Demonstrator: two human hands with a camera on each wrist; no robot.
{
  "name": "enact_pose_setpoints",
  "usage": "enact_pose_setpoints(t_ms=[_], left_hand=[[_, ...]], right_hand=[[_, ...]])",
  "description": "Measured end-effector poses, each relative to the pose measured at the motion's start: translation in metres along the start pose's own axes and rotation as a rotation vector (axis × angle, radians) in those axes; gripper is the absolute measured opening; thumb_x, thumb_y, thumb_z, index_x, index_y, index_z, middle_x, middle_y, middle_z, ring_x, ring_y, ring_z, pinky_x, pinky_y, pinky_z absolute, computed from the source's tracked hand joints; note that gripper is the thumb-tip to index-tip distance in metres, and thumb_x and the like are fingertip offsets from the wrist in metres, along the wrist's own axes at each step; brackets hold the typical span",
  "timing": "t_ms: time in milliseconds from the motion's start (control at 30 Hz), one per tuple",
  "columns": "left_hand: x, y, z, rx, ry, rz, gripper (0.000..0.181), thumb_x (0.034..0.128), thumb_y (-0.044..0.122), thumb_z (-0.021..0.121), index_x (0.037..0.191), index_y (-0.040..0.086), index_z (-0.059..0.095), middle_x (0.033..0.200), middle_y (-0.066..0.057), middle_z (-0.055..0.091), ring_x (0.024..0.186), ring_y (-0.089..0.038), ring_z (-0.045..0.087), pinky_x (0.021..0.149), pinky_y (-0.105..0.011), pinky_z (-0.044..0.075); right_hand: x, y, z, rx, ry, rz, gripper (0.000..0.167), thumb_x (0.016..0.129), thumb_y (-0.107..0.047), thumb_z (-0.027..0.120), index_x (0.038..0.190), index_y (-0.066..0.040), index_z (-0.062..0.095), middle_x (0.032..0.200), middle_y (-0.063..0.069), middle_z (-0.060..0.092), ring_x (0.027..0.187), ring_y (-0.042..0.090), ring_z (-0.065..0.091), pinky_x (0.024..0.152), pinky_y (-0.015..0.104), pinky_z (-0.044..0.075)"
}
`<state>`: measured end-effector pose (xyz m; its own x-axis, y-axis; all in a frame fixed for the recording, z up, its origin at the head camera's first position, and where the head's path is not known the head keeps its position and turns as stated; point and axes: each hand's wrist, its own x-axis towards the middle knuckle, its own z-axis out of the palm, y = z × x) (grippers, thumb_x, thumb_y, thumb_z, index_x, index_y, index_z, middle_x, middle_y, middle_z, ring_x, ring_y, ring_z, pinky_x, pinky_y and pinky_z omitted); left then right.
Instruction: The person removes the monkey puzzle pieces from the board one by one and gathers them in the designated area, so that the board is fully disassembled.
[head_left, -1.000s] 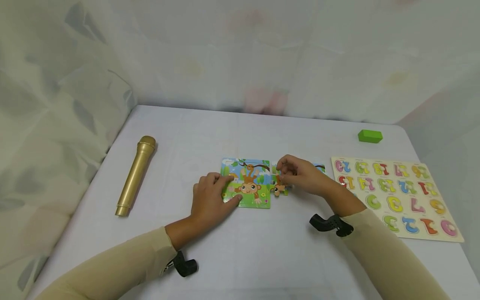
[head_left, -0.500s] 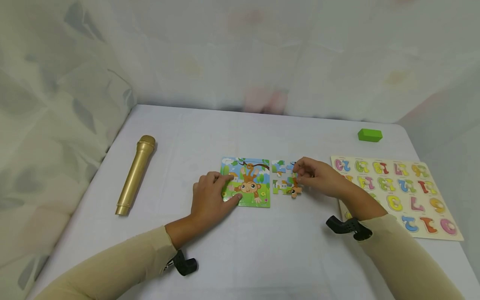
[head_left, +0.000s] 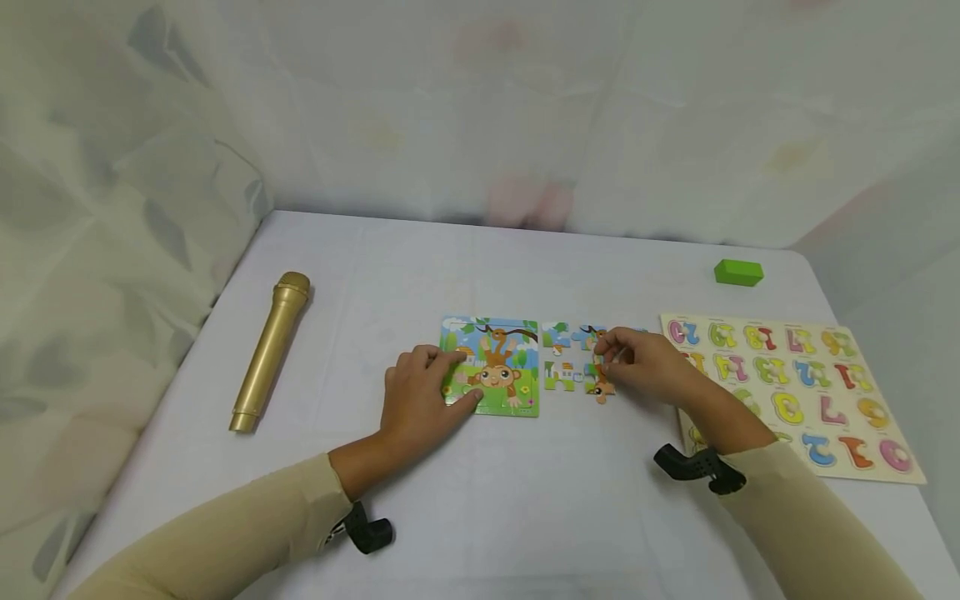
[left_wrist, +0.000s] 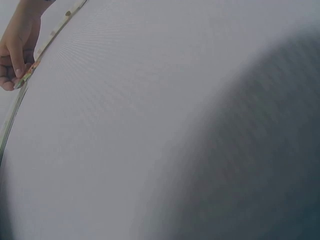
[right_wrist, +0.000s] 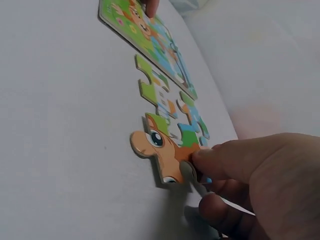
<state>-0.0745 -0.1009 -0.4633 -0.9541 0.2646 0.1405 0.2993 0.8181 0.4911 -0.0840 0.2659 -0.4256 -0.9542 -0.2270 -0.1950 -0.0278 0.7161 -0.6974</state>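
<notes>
My left hand (head_left: 423, 400) rests with fingers spread on the left side of a square monkey puzzle (head_left: 504, 400). My right hand (head_left: 652, 367) pinches a jigsaw piece (right_wrist: 165, 150) between thumb and fingers. Part of the monkey's face with an eye shows on that piece, and it appears tilted in the right wrist view. Left of it lie a sky-and-tree piece (head_left: 556, 333) and a house piece (head_left: 558, 377). A branch piece (head_left: 590, 335) is just above. Another blue piece is mostly hidden behind my right hand.
To the right, partly under my right forearm, lies a cream number board (head_left: 812, 397) with colourful numerals. A green block (head_left: 738, 272) sits behind it. On the left side of the white table lies a gold microphone (head_left: 270, 354). Cloth hangs behind the table.
My right hand has moved right with the monkey-face piece, away from the puzzle's edge. The loose pieces it covered now show. My left hand has stayed still.
</notes>
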Motion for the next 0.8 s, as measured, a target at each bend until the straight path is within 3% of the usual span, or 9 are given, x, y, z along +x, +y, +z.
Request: enact_pose_setpoints(t_ms=[300, 800], left_hand=[[0.0000, -0.0019, 0.0016, 0.001, 0.009, 0.004, 0.061, 0.0868, 0.050, 0.083, 0.140, 0.022, 0.071, 0.122, -0.004, 0.056, 0.107, -0.027, 0.050, 0.087, -0.047, 0.036], [-0.0008, -0.0017, 0.0005, -0.003, -0.005, 0.004, 0.061, 0.0881, 0.051, 0.082, 0.141, 0.022, 0.070, 0.123, -0.004, 0.055, 0.107, -0.027, 0.049, 0.087, -0.046, 0.036]], right_hand=[[-0.0003, -0.0058, 0.0055, -0.060, 0.039, -0.014, 0.015, 0.099, -0.012, 0.074, 0.113, -0.011, 0.069, 0.098, 0.000, 0.067, 0.085, 0.019, 0.059, 0.073, 0.031, 0.047], [-0.0021, -0.0082, 0.0073, -0.140, 0.033, -0.059, 0.008, 0.100, -0.009, 0.073, 0.107, -0.012, 0.072, 0.095, -0.001, 0.065, 0.080, 0.017, 0.056, 0.072, 0.035, 0.046]])
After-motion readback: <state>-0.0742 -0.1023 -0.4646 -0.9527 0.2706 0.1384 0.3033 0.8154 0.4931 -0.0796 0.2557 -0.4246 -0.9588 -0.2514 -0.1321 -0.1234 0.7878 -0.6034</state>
